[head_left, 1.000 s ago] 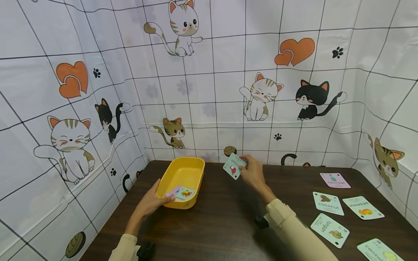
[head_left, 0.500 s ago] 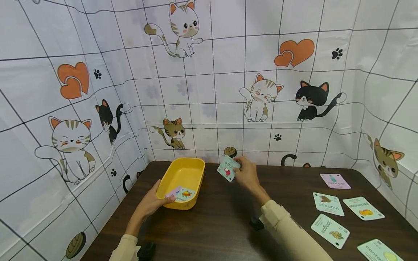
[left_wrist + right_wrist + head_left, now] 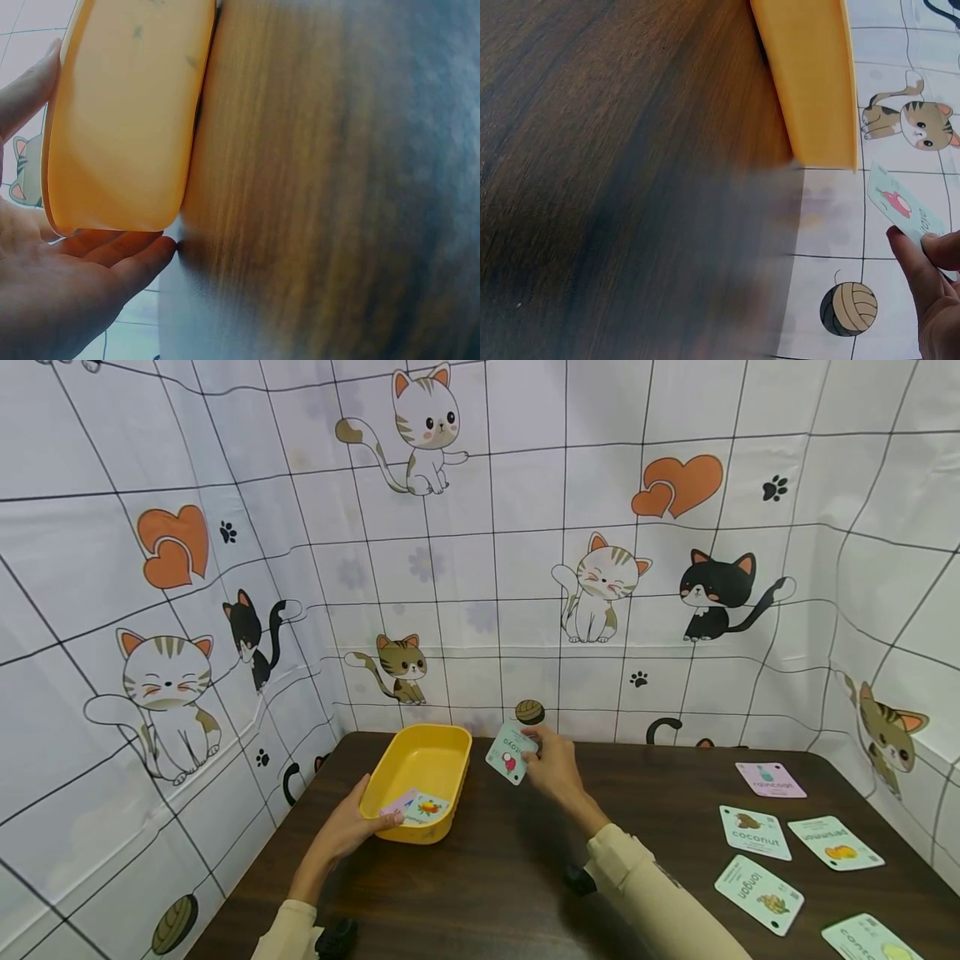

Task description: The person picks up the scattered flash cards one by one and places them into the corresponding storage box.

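In the head view, my left hand (image 3: 348, 818) holds the near left corner of a yellow plastic tray (image 3: 462, 774). Its thumb lies over the rim, while in the left wrist view the fingers (image 3: 142, 259) rest along the outside wall. Two cards lie inside the tray's near end: a fruit card (image 3: 425, 808) and a partly covered pink card (image 3: 399, 803). To the right of the tray, my right hand (image 3: 553, 768) pinches a green pitaya card (image 3: 508, 750) by one edge, raised above the table. The right wrist view shows this card (image 3: 901, 201) between thumb and fingers.
On the dark wooden table (image 3: 480, 902), several picture cards lie at the right: raincoat (image 3: 771, 780), coconut (image 3: 754, 832), persimmon (image 3: 836, 842), longan (image 3: 760, 894) and one cut off by the frame (image 3: 870, 938). A cat-print sheet (image 3: 480, 568) hangs behind the table and along both sides.
My right hand has moved left with the pitaya card, bringing it closer to the tray. The left hand and tray have stayed in place.
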The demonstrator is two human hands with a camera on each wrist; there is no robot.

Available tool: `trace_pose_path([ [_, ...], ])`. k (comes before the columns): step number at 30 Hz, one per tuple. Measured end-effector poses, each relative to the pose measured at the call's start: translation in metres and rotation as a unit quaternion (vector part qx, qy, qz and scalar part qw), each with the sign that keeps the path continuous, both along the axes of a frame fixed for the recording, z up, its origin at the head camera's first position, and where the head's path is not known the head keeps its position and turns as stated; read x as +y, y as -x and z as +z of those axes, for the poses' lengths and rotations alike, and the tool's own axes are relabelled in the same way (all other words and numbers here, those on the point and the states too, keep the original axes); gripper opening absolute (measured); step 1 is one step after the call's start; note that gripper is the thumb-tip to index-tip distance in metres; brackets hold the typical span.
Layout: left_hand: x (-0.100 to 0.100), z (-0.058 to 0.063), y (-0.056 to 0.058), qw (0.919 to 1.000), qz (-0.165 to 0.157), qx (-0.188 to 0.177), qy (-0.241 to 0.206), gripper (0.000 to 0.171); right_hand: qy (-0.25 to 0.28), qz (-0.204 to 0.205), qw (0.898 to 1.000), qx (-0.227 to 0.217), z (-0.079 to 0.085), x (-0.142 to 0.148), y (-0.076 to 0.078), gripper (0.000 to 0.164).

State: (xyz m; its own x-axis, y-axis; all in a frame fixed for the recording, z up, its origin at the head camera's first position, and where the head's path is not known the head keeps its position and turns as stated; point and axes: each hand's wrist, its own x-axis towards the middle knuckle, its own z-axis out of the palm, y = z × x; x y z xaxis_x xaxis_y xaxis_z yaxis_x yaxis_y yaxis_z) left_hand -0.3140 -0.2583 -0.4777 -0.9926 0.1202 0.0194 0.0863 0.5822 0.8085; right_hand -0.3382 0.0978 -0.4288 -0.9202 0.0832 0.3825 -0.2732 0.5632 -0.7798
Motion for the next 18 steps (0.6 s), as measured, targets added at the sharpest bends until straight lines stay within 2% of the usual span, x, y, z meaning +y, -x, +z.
trace_pose_path([
  [18,0.000,0.000,0.002,0.9999,0.008,-0.007,0.010,0.119,0.001,0.033,0.999,0.014,0.005,-0.021,0.003,0.035],
])
